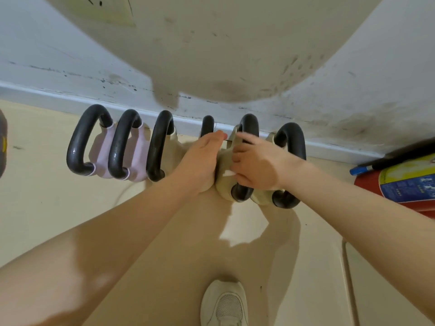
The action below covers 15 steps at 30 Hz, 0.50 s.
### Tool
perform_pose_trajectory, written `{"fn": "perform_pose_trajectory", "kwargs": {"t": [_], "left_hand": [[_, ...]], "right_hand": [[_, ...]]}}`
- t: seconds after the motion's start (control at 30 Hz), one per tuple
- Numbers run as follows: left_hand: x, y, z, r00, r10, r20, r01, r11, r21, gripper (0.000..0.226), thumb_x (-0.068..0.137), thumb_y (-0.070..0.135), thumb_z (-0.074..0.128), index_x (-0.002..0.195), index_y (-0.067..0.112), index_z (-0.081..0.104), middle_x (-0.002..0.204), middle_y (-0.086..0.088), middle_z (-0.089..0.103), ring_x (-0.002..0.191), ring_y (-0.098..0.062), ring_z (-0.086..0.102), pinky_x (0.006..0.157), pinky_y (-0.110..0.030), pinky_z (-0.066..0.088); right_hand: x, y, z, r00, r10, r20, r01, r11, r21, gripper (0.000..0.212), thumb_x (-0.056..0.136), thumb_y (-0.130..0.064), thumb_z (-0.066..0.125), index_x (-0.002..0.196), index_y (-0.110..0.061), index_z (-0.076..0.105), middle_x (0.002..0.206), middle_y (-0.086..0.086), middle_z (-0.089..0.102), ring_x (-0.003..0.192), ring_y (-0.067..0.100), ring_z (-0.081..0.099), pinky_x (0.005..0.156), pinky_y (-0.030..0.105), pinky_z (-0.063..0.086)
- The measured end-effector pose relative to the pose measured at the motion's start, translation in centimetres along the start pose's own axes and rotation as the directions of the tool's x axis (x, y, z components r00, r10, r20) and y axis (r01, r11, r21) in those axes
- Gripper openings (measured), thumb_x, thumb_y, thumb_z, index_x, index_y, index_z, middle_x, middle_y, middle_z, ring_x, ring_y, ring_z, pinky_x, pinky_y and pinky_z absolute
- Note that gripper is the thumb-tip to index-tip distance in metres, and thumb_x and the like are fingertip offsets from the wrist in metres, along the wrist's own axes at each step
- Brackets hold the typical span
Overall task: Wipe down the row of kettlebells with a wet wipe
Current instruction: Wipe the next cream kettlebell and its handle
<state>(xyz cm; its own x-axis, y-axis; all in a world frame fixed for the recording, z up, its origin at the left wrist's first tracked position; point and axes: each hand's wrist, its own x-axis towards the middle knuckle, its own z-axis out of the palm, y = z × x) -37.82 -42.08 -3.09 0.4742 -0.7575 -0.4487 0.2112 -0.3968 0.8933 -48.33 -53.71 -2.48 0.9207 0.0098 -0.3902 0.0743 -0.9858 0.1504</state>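
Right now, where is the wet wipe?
In the head view, the wet wipe is under the right hand, pressed on the fifth kettlebell from the left.

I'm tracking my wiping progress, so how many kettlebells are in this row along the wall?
6, left to right: two pink kettlebells, then four beige ones: third, fourth mostly hidden behind the left hand, fifth under the right hand, sixth at the far right.

Left hand (200,158) hides fourth kettlebell (207,125); wipe (228,173) mostly under right hand (256,163), perhaps.

Gym corner: kettlebells (122,147), fire extinguisher (404,184).
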Motion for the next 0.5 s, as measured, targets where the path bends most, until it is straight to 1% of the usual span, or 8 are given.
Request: {"fn": "perform_pose_trajectory", "kwargs": {"t": [0.07, 0.13, 0.2, 0.23, 0.3, 0.37, 0.43, 0.5], "left_hand": [[0.0, -0.1, 0.2, 1.0, 0.018, -0.015, -0.018, 1.0, 0.007, 0.032, 0.096, 0.038, 0.035, 0.121, 0.026, 0.052, 0.103, 0.021, 0.052, 0.112, -0.006, 0.046, 0.1, -0.025, 0.033], [-0.1, -0.5, 0.4, 0.998, 0.062, -0.018, -0.06, 0.996, 0.067, 0.036, 0.095, 0.038, 0.036, 0.127, 0.025, 0.046, 0.118, 0.011, 0.055, 0.117, -0.01, 0.047, 0.107, -0.033, 0.034], [-0.5, -1.0, 0.5, 0.994, 0.104, 0.042, -0.11, 0.974, 0.196, 0.042, 0.095, 0.04, 0.035, 0.135, 0.027, 0.036, 0.133, 0.01, 0.048, 0.12, -0.008, 0.045, 0.106, -0.033, 0.034], [-0.7, -1.3, 0.4, 0.99, 0.118, 0.081, -0.135, 0.958, 0.252, 0.044, 0.095, 0.042, 0.035, 0.137, 0.028, 0.034, 0.134, 0.013, 0.045, 0.119, -0.005, 0.043, 0.103, -0.029, 0.034], [-0.9, -1.5, 0.2, 0.984, 0.122, 0.131, -0.157, 0.938, 0.31, 0.045, 0.095, 0.043, 0.035, 0.137, 0.028, 0.034, 0.133, 0.013, 0.044, 0.117, -0.002, 0.041, 0.101, -0.026, 0.033], [-0.8, -1.6, 0.1, 0.982, 0.118, 0.144, -0.159, 0.933, 0.323, 0.043, 0.095, 0.042, 0.032, 0.134, 0.025, 0.039, 0.134, 0.006, 0.049, 0.119, -0.008, 0.046, 0.106, -0.034, 0.036], [-0.7, -1.6, 0.2, 0.983, 0.12, 0.136, -0.158, 0.937, 0.313, 0.04, 0.096, 0.039, 0.03, 0.128, 0.021, 0.047, 0.124, 0.001, 0.056, 0.116, -0.015, 0.052, 0.104, -0.041, 0.039], [-0.8, -1.6, 0.5, 0.986, 0.109, 0.13, -0.141, 0.95, 0.279, 0.038, 0.097, 0.038, 0.031, 0.122, 0.019, 0.052, 0.116, -0.002, 0.06, 0.11, -0.017, 0.056, 0.102, -0.043, 0.042]], "right_hand": [[-0.3, 0.2, 0.1, 0.994, 0.032, -0.102, -0.031, 0.999, 0.012, 0.05, 0.093, -0.035, 0.018, 0.087, -0.02, 0.065, 0.089, -0.005, 0.065, 0.105, 0.02, 0.054, 0.118, 0.04, 0.011], [-0.6, -1.9, 1.5, 0.989, 0.031, -0.147, -0.053, 0.988, -0.145, 0.039, 0.089, -0.033, 0.033, 0.079, -0.02, 0.069, 0.079, -0.004, 0.066, 0.093, 0.022, 0.06, 0.113, 0.041, 0.03], [-1.5, -4.7, 3.2, 0.99, -0.012, -0.141, -0.025, 0.966, -0.259, 0.027, 0.081, -0.027, 0.047, 0.073, -0.022, 0.072, 0.074, -0.006, 0.068, 0.086, 0.02, 0.064, 0.108, 0.038, 0.04], [-2.0, -5.8, 4.0, 0.99, -0.031, -0.141, -0.012, 0.956, -0.294, 0.028, 0.08, -0.021, 0.045, 0.075, -0.021, 0.073, 0.077, -0.005, 0.07, 0.088, 0.02, 0.065, 0.107, 0.037, 0.039], [-2.9, -6.7, 5.7, 0.983, -0.098, -0.153, 0.031, 0.921, -0.388, 0.034, 0.082, -0.017, 0.041, 0.09, -0.019, 0.075, 0.092, -0.003, 0.073, 0.1, 0.021, 0.063, 0.109, 0.04, 0.034], [-3.2, -6.4, 6.3, 0.98, -0.157, -0.125, 0.083, 0.885, -0.459, 0.031, 0.084, -0.022, 0.046, 0.101, -0.02, 0.072, 0.101, -0.001, 0.073, 0.108, 0.021, 0.061, 0.109, 0.044, 0.031], [-2.9, -5.5, 6.0, 0.97, -0.221, -0.106, 0.143, 0.862, -0.486, 0.033, 0.088, -0.029, 0.043, 0.1, -0.021, 0.073, 0.098, -0.003, 0.074, 0.11, 0.019, 0.061, 0.112, 0.044, 0.027], [-2.9, -4.7, 5.7, 0.969, -0.206, -0.135, 0.124, 0.881, -0.456, 0.048, 0.093, -0.039, 0.031, 0.095, -0.017, 0.074, 0.094, -0.003, 0.073, 0.113, 0.021, 0.06, 0.114, 0.042, 0.021]]}}
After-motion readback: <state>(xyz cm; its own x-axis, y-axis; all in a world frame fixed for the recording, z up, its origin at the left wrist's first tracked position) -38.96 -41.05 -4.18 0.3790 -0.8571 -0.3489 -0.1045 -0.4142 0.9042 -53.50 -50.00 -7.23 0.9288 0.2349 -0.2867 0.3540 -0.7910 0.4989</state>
